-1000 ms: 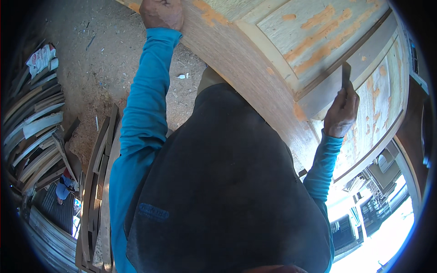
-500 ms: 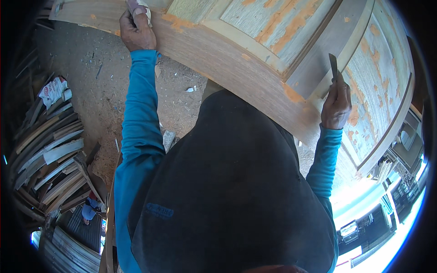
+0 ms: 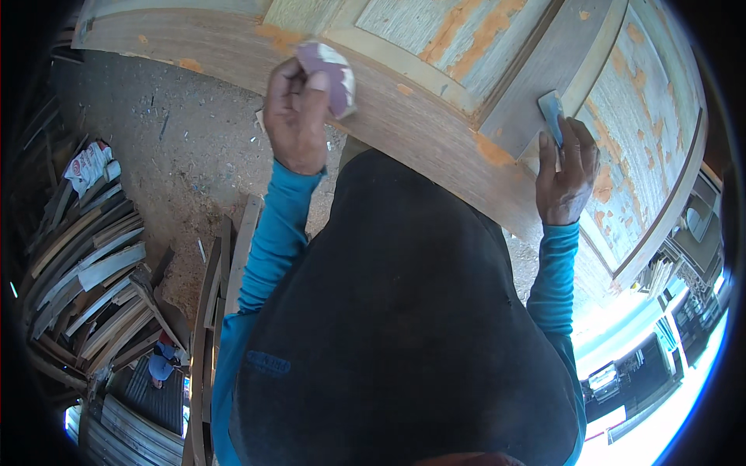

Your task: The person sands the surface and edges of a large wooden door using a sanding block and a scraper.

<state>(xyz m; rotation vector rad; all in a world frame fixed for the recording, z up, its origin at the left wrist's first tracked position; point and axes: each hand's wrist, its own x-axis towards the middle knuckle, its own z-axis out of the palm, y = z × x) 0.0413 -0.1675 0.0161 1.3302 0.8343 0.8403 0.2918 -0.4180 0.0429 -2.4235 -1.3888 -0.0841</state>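
Observation:
In my left hand [image 3: 299, 116] is a flat, rounded purple piece with a ragged white patch [image 3: 330, 78], slightly blurred and pinched between thumb and fingers; its exact kind does not show. That hand is just off the near edge of a wooden door [image 3: 388, 101]. My right hand [image 3: 569, 167] grips a thin, flat scraper blade [image 3: 552, 109] over the door's right part; its lower end is hidden by the fingers. Orange filler patches [image 3: 493, 147] mark the door's frame and its inset panels [image 3: 435, 39].
Stacked wood offcuts [image 3: 101, 272] fill the left side, with a white printed bag [image 3: 89, 167] on top. Long boards [image 3: 225, 279] stand beside my left arm. Another person [image 3: 161, 361] appears small at lower left. Dusty, littered ground [image 3: 202, 132] lies below.
My left hand has moved right and nearer to me with the purple piece, leaving the door's edge. The blade in my right hand has turned, its flat face showing now.

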